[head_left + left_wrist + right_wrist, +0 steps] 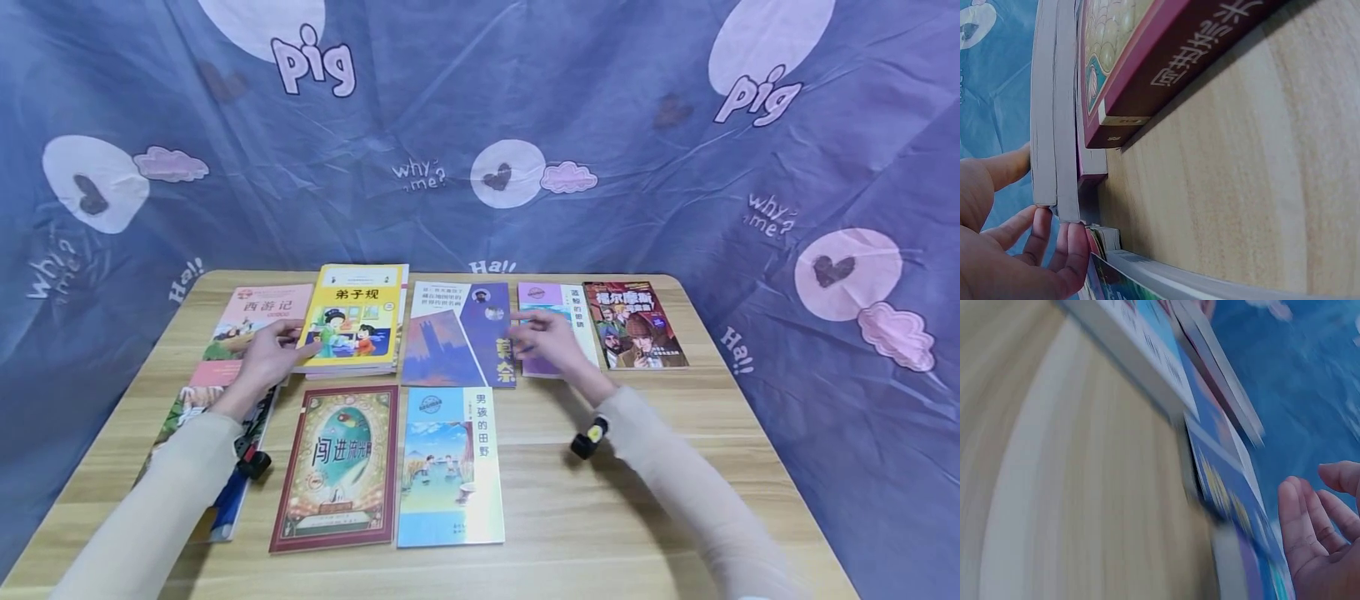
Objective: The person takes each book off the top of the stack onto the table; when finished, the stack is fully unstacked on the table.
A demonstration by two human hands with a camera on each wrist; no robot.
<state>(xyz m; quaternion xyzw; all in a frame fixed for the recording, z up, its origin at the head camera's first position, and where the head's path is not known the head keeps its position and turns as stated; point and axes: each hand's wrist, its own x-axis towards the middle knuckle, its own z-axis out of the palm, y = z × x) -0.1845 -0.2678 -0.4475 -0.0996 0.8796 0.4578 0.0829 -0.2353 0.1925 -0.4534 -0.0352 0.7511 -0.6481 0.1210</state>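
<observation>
Here, the left hand (273, 354) touched the yellow book stack (352, 321) with straight fingers, the right hand (547, 342) hovered spread above the purple book (551, 302), probably needing a steady lift.

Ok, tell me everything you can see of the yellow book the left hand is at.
The yellow book is a softcover with a yellow cover, black Chinese title characters and a cartoon of two children. It lies flat, face up, in the back row on the wooden table, topping a small stack whose page edges show below. The left hand touches its left edge with extended fingers; the left wrist view shows fingertips against the stacked page blocks. A pink book lies beside it.
</observation>
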